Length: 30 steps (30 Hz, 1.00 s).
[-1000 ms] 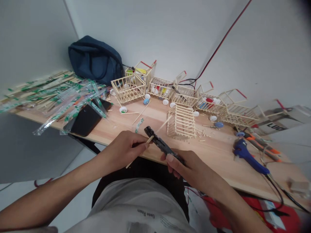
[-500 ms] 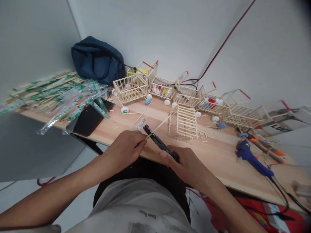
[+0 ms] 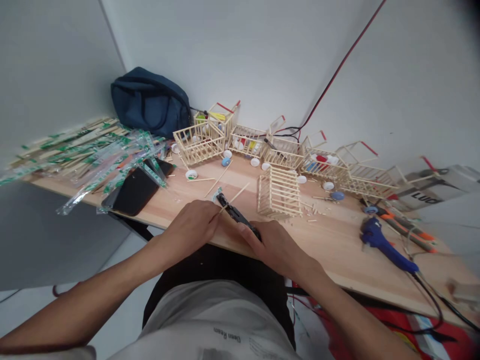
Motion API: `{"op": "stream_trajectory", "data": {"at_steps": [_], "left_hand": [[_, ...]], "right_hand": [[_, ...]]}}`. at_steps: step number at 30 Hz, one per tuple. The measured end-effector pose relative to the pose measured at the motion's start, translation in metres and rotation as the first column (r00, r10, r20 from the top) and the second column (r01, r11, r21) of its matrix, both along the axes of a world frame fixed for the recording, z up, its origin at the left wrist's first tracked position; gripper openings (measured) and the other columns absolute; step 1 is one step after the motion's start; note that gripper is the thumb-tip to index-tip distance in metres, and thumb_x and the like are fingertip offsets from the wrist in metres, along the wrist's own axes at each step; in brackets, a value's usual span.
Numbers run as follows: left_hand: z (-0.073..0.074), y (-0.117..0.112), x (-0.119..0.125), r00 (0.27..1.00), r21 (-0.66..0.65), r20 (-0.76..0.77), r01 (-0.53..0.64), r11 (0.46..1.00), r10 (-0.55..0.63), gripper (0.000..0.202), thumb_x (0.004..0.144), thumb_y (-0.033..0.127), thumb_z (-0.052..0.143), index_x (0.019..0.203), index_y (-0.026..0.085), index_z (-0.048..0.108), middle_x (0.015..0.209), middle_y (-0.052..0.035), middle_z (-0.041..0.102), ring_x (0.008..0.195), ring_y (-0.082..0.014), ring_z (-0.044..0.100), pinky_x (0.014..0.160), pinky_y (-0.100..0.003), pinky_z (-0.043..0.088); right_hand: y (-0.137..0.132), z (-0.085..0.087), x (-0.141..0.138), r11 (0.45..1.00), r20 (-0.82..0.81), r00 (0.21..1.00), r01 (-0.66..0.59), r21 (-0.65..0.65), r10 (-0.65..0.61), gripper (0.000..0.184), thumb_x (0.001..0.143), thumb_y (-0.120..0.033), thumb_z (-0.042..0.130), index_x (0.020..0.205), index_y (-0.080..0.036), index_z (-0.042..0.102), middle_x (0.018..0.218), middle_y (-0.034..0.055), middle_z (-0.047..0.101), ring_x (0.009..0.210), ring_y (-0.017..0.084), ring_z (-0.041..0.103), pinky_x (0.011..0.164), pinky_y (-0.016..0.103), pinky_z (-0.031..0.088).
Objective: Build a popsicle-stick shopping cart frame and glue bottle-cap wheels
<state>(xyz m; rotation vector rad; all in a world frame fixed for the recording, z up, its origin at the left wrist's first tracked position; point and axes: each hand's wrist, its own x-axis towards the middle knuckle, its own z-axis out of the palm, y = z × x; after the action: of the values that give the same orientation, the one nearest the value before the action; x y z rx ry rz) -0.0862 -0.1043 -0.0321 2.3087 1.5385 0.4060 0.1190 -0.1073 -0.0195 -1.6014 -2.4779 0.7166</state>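
Observation:
A thin wooden stick (image 3: 239, 192) is pinched at its near end by my left hand (image 3: 195, 222). My right hand (image 3: 275, 245) is closed round a long black hand tool (image 3: 237, 215), whose exact kind I cannot make out. The stick crosses the tool close to its far tip; the contact point is small and partly hidden by my fingers. Just right of the stick, a small basket of glued wooden sticks (image 3: 281, 192) stands on the wooden table (image 3: 330, 245). A scrap of printed green wrapper (image 3: 216, 193) lies by the tool's tip.
Several stick-built carts, among them one with white wheels (image 3: 200, 142), line the wall. Wrapped chopsticks (image 3: 86, 150), a black phone-like slab (image 3: 135, 192) and a blue bag (image 3: 150, 102) fill the left. A blue glue gun (image 3: 388, 247) and orange-handled pliers (image 3: 407, 227) lie right.
Both hands have shifted slightly left with the tool and the stick. The stick's far end now lies farther from the basket of sticks. The whole view has tilted a little.

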Motion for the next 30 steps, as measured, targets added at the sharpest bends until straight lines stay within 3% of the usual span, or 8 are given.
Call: {"op": "stream_trajectory", "data": {"at_steps": [7,14,23,30], "left_hand": [[0.002,0.005,0.002,0.999,-0.008,-0.038,-0.012,1.0,0.012,0.025,0.086,0.01,0.044,0.064,0.017,0.055,0.072,-0.0058,0.066,0.077,-0.0206,0.063,0.072,-0.031,0.039],[-0.001,0.009,0.0,0.998,0.014,-0.064,-0.007,1.0,0.008,0.025,0.085,0.012,0.044,0.066,0.016,0.06,0.072,-0.0064,0.068,0.075,-0.0201,0.063,0.067,-0.03,0.036],[0.002,0.007,-0.003,1.0,-0.013,-0.004,-0.026,1.0,0.026,0.031,0.089,0.016,0.041,0.064,0.017,0.059,0.067,-0.0061,0.067,0.067,-0.0185,0.061,0.063,-0.028,0.033],[0.002,0.009,-0.011,0.998,-0.002,0.055,-0.041,0.999,0.042,0.031,0.088,0.023,0.043,0.059,0.018,0.053,0.058,-0.0016,0.059,0.057,-0.015,0.053,0.057,-0.026,0.029]], "right_hand": [[0.004,-0.008,0.0,0.999,0.034,0.999,-0.012,0.037,0.01,0.058,0.099,-0.052,0.029,0.073,-0.015,0.065,0.07,0.0107,0.069,0.062,0.017,0.056,0.061,0.029,0.032],[0.008,-0.003,-0.004,0.999,0.096,0.995,-0.034,0.039,0.031,0.061,0.099,-0.052,0.029,0.068,-0.015,0.066,0.064,0.0107,0.068,0.056,0.017,0.055,0.056,0.03,0.027],[0.008,-0.004,-0.01,0.998,0.201,0.98,-0.023,0.066,0.009,0.071,0.098,-0.059,0.024,0.075,-0.011,0.071,0.073,0.0182,0.072,0.066,0.023,0.065,0.058,0.031,0.034],[0.012,-0.005,-0.01,0.997,0.171,0.985,-0.006,0.071,-0.006,0.07,0.096,-0.062,0.026,0.07,-0.013,0.069,0.067,0.0148,0.069,0.06,0.02,0.06,0.056,0.03,0.03]]}}
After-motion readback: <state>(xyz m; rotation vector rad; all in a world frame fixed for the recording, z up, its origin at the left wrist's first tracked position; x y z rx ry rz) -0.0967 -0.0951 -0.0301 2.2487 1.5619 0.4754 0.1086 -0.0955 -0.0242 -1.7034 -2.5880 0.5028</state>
